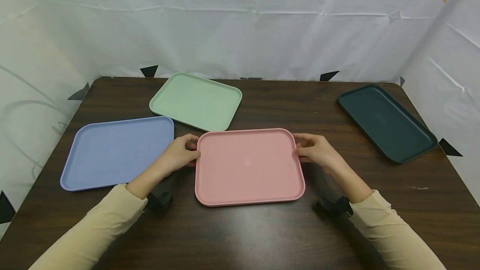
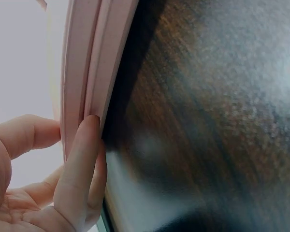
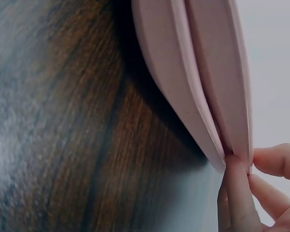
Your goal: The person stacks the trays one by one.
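A pink tray [image 1: 247, 168] with rounded corners lies flat at the middle of the table, between both hands. My left hand [image 1: 179, 153] holds its left edge, thumb at the rim and fingers at the side below. On the opposite edge, my right hand [image 1: 315, 150] pinches the rim the same way. In the left wrist view, fingertips touch the grooved pink side [image 2: 79, 72]. The right wrist view shows the fingers at the tray's lower end [image 3: 217, 96]. Whether its underside touches the table cannot be told.
Left of the pink tray lies a blue tray [image 1: 118, 153], partly behind my left forearm. A light green tray [image 1: 196, 101] is just behind the pink one. At the far right sits a dark green tray [image 1: 388, 122]. White sheeting [image 1: 255, 41] surrounds the brown table [image 1: 240, 241].
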Available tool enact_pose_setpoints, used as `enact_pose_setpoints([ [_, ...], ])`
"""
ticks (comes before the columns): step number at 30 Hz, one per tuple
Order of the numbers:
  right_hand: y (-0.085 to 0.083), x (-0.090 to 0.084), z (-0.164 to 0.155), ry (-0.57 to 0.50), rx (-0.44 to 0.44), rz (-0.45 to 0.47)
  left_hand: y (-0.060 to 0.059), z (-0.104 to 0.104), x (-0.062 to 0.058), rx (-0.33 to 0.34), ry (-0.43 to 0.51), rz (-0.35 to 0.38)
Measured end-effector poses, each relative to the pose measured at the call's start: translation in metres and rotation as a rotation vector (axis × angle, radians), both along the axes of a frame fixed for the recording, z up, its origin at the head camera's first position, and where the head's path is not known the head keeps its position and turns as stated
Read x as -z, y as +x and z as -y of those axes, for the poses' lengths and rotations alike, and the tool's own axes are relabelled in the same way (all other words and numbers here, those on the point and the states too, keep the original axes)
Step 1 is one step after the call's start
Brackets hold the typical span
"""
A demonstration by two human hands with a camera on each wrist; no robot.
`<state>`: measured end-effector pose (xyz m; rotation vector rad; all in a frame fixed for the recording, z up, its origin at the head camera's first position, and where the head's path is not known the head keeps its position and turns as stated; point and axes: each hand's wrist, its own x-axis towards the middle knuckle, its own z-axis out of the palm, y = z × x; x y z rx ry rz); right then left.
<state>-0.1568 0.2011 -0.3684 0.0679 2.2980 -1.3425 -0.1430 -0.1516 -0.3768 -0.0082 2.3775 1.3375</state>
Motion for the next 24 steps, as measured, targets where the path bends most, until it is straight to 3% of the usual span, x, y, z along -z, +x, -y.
enact_pose_setpoints([
  [24,-0.0031,0.004,-0.0041,0.014,-0.033,0.032,-0.0006,-0.0011,0.0014,0.038,0.044,0.003],
])
